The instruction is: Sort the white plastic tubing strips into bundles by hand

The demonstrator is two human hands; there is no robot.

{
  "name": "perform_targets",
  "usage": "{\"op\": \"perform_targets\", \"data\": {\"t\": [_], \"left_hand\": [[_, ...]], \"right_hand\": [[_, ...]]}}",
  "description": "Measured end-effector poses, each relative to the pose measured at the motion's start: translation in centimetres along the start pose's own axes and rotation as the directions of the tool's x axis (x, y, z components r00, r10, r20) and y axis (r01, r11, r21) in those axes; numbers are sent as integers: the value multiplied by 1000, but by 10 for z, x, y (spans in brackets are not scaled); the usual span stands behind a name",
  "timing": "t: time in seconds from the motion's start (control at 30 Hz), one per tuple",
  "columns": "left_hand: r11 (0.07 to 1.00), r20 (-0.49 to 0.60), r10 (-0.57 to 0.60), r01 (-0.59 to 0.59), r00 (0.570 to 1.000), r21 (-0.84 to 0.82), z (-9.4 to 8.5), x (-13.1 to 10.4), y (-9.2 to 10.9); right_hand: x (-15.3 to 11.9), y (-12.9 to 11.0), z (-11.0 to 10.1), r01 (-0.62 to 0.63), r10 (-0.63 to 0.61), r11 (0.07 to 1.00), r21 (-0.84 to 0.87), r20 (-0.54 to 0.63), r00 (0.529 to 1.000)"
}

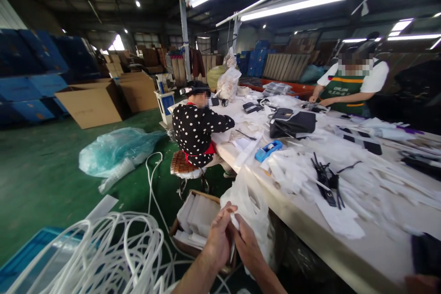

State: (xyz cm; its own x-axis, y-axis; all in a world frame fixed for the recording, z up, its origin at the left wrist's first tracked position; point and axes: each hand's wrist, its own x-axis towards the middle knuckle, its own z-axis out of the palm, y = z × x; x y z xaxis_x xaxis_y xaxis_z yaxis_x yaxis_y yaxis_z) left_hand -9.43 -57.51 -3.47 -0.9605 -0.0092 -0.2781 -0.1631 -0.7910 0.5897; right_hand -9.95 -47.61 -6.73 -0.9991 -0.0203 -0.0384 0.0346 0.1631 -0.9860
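Small white piece (234,221) sits between the two bare hands at the near middle of the scene, just above a cardboard box. The left hand (219,233) and right hand (246,239) are close together, both with a narrow grip, fingers drawn in around the piece; most of it is hidden, so I cannot tell its full shape. Beneath, the cardboard box (174,230) holds white packets (201,213), and a white plastic bag (254,200) hangs at the table's edge just beyond the hands. To the near left, white tubing (113,250) lies in loose loops beside a blue tray (25,255). On the right, the long table (365,262) carries a blue tape dispenser (268,150), a black bag (292,124) and dark straps (329,186) on white sheeting. On the table's far left side a person in a polka-dot top (191,131) sits on a stool; far right, a person in a green apron (346,89) has both hands on dark items at the table
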Motion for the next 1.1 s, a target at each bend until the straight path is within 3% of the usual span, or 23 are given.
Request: {"op": "perform_targets", "data": {"t": [0.07,0.13,0.23,0.3,0.4,0.53,0.7,0.8,0.83,0.87,1.0,1.1], "left_hand": [[999,45,-15,13,999,49,-7,0,4],[973,103,-62,37,993,227,-19,-1,10],[817,162,-200,73,966,572,-42,-4,20],[724,165,-275,91,947,684,-56,-6,24],[624,178,-305,55,935,779,-66,-9,24],[484,198,-300,-30,933,874,-63,-10,23],[138,254,-182,-231,950,963,-55,-18,16],[38,279,-114,-276,954,960,-54,-22,5],[59,271,-70,-267,960,962,-54,-22,2],[140,249,-7,-245,969,959,-55,-21,0],[683,-11,184,-119,983,721,-60,-9,13],[808,-151,218,-91,964,582,-59,-2,39]], "right_hand": [[0,-7,-2,-57,62,992,108,-45,997],[3,-13,-9,-142,161,932,333,-30,987],[15,-23,-25,-204,302,728,654,-39,952],[23,-27,-34,-168,349,639,751,-88,933],[29,-31,-40,-133,348,587,799,-100,932],[31,-33,-42,-117,348,576,809,-113,931],[29,-34,-42,-105,331,581,807,-117,936],[26,-35,-37,-96,325,593,800,-128,937],[24,-35,-35,-91,319,595,799,-130,939],[22,-35,-33,-89,311,595,799,-127,942],[20,-31,-46,-49,267,588,807,-137,954],[23,-27,-66,89,197,655,751,-282,939]]}}
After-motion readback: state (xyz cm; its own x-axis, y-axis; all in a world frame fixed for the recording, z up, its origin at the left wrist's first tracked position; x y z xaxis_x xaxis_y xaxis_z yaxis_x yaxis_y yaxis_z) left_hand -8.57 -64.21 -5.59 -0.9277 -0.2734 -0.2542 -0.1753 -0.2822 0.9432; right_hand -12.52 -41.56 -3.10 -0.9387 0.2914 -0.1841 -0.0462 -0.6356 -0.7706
